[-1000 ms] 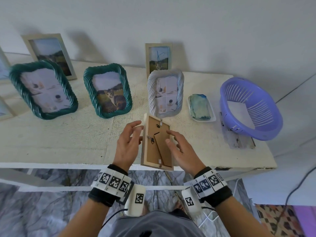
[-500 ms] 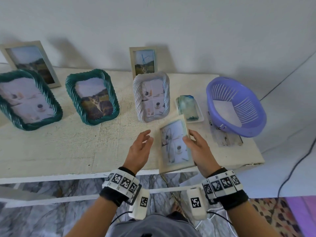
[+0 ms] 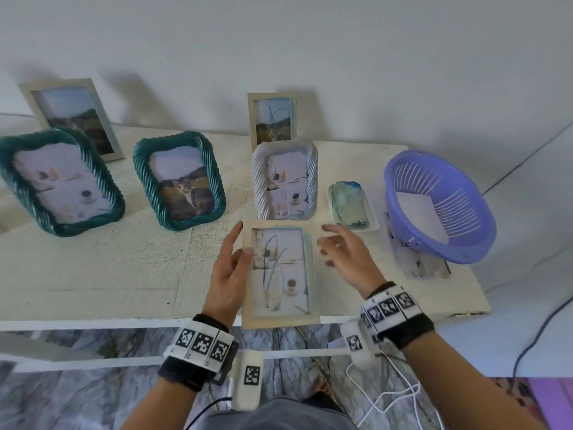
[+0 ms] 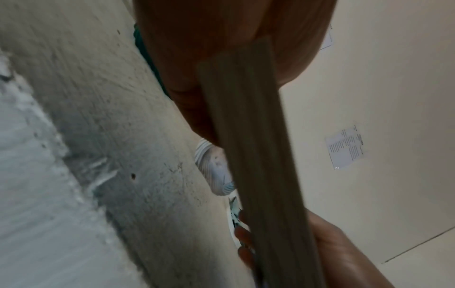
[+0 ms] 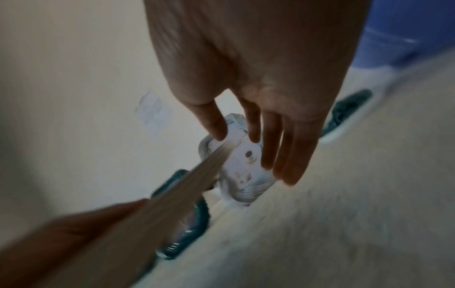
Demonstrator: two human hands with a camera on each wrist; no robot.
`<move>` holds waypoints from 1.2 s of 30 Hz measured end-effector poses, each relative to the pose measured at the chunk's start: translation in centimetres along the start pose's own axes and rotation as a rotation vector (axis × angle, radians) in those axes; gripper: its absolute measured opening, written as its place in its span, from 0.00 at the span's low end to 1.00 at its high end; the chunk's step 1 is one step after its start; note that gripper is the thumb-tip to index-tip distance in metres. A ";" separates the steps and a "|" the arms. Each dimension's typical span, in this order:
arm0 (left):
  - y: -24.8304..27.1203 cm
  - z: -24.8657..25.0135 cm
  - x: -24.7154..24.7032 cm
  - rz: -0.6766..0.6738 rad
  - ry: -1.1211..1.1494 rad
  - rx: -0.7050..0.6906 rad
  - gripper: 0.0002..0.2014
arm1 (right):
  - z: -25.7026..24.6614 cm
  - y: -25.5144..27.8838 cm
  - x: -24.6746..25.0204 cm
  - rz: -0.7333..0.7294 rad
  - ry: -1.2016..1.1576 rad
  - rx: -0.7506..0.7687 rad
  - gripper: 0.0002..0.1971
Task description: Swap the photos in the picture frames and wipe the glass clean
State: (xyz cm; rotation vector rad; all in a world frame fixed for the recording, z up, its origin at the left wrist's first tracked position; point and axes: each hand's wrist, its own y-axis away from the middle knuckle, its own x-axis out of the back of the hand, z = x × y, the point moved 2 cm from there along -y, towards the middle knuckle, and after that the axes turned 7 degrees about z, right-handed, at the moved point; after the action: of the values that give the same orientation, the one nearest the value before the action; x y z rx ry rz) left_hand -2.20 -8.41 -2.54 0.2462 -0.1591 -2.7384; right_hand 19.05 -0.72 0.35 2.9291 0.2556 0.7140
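The wooden frame had been flipped a moment earlier from back-side up to glass-side up, and the right hand had let go of it. It now hung spread, fingers loose, just right of the frame. The left hand alone pinched the frame's left edge, thumb on the front, above the table's near edge. I judged the photo seated and wiping due next; the folded cloth lay on its tray further right.

A purple basket sits on the white table.
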 end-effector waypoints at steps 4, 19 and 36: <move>0.1 0.0 1.0 0.023 -0.002 -0.008 0.22 | -0.7 -6.5 1.6 0.324 0.472 0.192 0.17; -0.4 0.4 3.0 0.077 -0.053 -0.060 0.23 | 2.6 -15.5 1.6 0.269 0.982 -0.196 0.24; -0.8 0.8 1.2 0.081 -0.039 -0.161 0.22 | -4.0 0.6 -0.1 0.385 0.264 0.372 0.19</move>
State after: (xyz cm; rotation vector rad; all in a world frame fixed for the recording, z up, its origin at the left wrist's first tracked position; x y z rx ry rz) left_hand -3.78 -8.06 -2.05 0.1382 0.0400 -2.6593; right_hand 17.20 -1.08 3.95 3.2685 -0.1842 1.2319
